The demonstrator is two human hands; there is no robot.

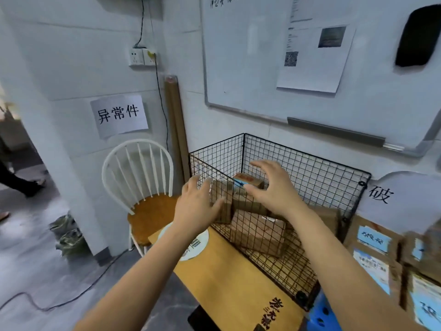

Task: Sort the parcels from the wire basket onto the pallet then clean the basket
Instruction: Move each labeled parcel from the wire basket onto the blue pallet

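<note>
Far left of the black wire-mesh basket, a white paper sheet with three black characters is stuck to the pale wall. Closer to the basket stands a white spindle-back chair with a round brown wooden seat, near the basket's left wall. A tall brown cardboard tube stands upright in the wall corner, behind the basket's left rear corner.

Left hand: fingers straight and spread, gripping nothing, positioned at the basket's left wall near the rim. Whether the thumb touches the mesh cannot be determined.

The basket is a rectangular cage of thin black wire in a square grid, open at the top and set against the wall. It contains several brown cardboard parcels. They are box-shaped and matt, and they lie tilted against one another. The uppermost one carries a blue and red label. A flat yellow board with black characters lies along the foot of the basket's left wall.

Right hand: fingers spread and slightly bent, holding nothing, above the basket's interior and over the uppermost parcels. The two hands are apart.

Above the basket, a whiteboard with a grey metal frame hangs on the wall. Right of the basket, brown cardboard boxes with pale blue labels are stacked just beside its right wall. A blue plastic stool shows below the basket's near corner.
</note>
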